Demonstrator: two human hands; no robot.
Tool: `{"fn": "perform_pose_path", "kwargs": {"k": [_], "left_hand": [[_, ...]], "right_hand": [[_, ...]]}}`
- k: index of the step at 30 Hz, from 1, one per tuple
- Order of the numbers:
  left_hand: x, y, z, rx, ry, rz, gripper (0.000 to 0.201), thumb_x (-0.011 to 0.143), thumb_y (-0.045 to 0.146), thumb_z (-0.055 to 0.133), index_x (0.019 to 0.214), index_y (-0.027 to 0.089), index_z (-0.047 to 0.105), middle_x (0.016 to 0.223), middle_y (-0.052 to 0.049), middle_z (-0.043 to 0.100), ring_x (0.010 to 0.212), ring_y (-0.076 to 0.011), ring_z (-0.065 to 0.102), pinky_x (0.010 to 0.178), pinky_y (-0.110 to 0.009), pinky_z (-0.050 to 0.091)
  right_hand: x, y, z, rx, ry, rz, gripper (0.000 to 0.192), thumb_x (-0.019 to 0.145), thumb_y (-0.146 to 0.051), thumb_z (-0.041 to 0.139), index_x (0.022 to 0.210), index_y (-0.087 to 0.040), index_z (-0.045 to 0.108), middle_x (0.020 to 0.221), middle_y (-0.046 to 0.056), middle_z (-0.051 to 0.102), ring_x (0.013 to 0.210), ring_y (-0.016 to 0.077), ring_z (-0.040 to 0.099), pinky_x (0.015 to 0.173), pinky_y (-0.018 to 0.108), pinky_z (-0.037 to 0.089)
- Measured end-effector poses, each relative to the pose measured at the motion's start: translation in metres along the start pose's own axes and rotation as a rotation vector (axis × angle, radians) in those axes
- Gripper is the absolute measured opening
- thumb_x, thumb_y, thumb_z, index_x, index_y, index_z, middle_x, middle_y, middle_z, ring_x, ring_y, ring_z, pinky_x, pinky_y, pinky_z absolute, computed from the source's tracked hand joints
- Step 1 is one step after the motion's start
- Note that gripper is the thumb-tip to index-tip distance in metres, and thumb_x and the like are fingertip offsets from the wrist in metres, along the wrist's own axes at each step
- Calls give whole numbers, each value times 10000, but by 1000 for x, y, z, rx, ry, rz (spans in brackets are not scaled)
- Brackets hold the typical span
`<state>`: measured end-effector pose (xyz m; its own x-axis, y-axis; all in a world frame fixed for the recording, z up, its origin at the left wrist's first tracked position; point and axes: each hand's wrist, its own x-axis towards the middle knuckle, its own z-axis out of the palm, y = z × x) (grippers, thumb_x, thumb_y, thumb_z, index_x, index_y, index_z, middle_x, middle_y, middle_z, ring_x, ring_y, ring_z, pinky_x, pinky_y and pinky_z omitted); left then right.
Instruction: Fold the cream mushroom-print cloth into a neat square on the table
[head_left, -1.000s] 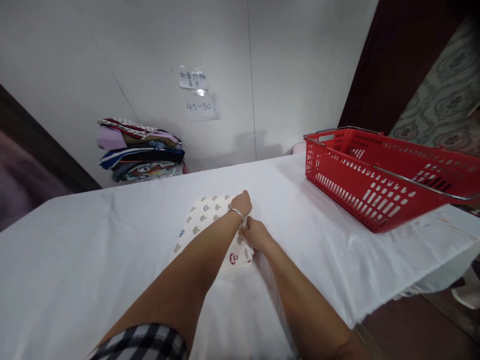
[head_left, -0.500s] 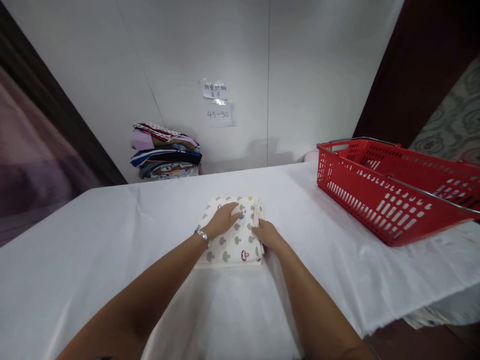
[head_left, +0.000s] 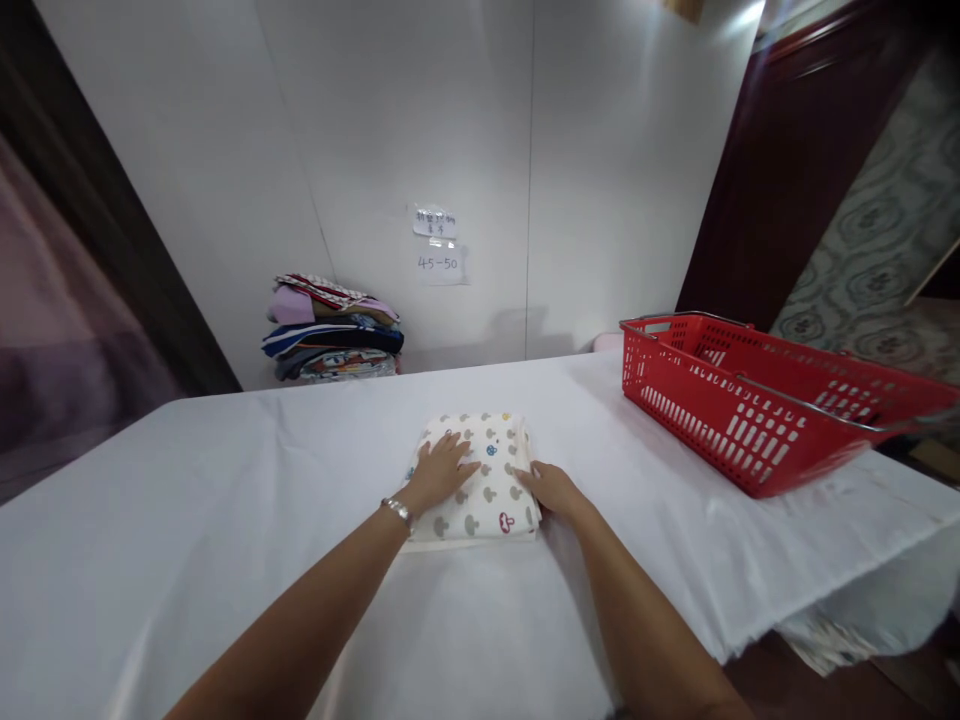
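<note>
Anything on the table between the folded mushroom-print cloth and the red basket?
Nothing: head view shows only bare white tablecloth between the folded mushroom-print cloth and the red basket.

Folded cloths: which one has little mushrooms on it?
The cream cloth under both hands, the left hand and the right hand. The stack by the wall shows stripes and plain colours instead.

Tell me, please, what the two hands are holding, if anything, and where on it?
Nothing is gripped. The left hand lies flat on top of the folded mushroom-print cloth, and the right hand rests open against its right edge.
</note>
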<state>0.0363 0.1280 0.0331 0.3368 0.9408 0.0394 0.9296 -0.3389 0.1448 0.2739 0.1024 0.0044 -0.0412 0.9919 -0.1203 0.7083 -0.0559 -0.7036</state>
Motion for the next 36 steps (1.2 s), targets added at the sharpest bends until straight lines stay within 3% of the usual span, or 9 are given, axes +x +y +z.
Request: {"fn": "perform_pose_path", "kwargs": {"k": [5, 8, 10, 12, 16, 20, 28, 33, 36], "left_hand": [[-22, -11, 15, 71, 24, -37, 513, 908, 466, 348, 1369, 252, 421, 1498, -86, 305, 1395, -298, 212, 1087, -543, 200], [-24, -11, 26, 69, 56, -35, 533, 914, 475, 330, 1390, 244, 391, 1501, -92, 298, 1399, -301, 197, 1083, -554, 199], [-24, -12, 30, 45, 82, -32, 542, 911, 493, 333, 1392, 249, 387, 1498, -87, 306, 1398, -299, 200, 1087, -557, 187], [-24, -14, 33, 11, 108, -29, 528, 909, 498, 345, 1385, 275, 396, 1496, -67, 313, 1397, -290, 205, 1098, -551, 170], [-27, -16, 42, -43, 157, -18, 523, 914, 500, 331, 1385, 280, 396, 1497, -51, 314, 1397, -289, 203, 1108, -556, 146], [-27, -15, 46, -74, 163, -17, 548, 917, 516, 300, 1389, 253, 389, 1503, -53, 299, 1402, -288, 185, 1106, -575, 123], [-27, -10, 40, -111, 132, -15, 557, 919, 515, 281, 1389, 234, 380, 1507, -60, 291, 1406, -279, 159, 1107, -577, 104], [-26, -9, 37, -90, 123, -12, 549, 922, 510, 265, 1383, 238, 388, 1512, -60, 281, 1404, -274, 159, 1104, -566, 121], [-25, -8, 35, -73, 133, -10, 552, 921, 505, 259, 1377, 226, 398, 1505, -71, 293, 1395, -283, 183, 1084, -585, 152]], "right_hand": [[-6, -40, -1, -146, 257, -121, 494, 895, -471, 428, 1286, -177, 499, 1185, 131, 615, 1094, 246, 561, 901, 347, 404], [12, -74, 11, -166, 196, -407, 557, 892, -454, 450, 1373, -177, 403, 1412, 122, 434, 1305, 231, 379, 1050, 359, 296], [31, -83, 20, -237, 133, -491, 616, 885, -460, 465, 1406, -151, 351, 1485, 132, 316, 1382, 234, 242, 1100, 381, 213], [53, -76, 26, -349, 139, -388, 635, 891, -457, 451, 1412, -114, 332, 1514, 149, 236, 1413, 255, 134, 1120, 425, 131], [85, -43, 32, -473, 85, -157, 638, 915, -482, 366, 1421, -98, 309, 1524, 147, 204, 1409, 271, 132, 1107, 468, 122], [92, -26, 35, -513, 100, -167, 631, 917, -502, 346, 1425, -131, 301, 1533, 118, 194, 1408, 256, 130, 1100, 437, 154], [88, -29, 31, -513, 121, -195, 574, 922, -452, 397, 1385, -115, 354, 1510, 132, 255, 1398, 237, 167, 1101, 357, 187], [88, -37, 14, -440, 26, -218, 495, 910, -400, 443, 1336, -146, 447, 1480, 128, 323, 1393, 279, 197, 1095, 421, 234], [74, -38, -1, -330, 63, -183, 509, 917, -454, 398, 1361, -208, 444, 1481, 88, 335, 1400, 291, 187, 1110, 471, 213]]}}
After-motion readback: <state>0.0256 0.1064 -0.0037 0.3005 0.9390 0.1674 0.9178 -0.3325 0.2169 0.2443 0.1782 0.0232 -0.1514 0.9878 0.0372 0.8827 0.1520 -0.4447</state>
